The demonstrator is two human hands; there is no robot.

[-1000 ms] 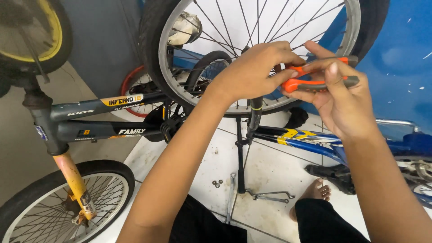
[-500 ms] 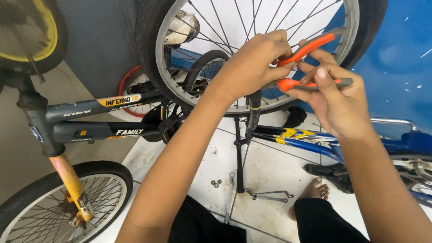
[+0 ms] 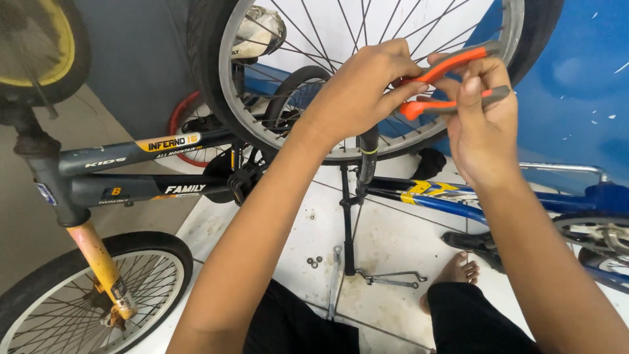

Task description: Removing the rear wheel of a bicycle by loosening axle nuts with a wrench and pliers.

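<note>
Up against the spoked silver bicycle wheel (image 3: 275,124), my left hand (image 3: 357,92) and right hand (image 3: 481,124) are both pinching the orange-handled grey pliers (image 3: 452,82), fingers curling round its spread handles.

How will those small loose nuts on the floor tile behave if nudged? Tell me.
The nuts look small and metal, so probably light and likely to skitter or roll on the smooth tile floor. They lie apart, beside a wrench, so a push would likely scatter them.

Stained white floor tiles (image 3: 393,242) meet a blue wall (image 3: 583,98) and grey wall (image 3: 131,59)
</note>
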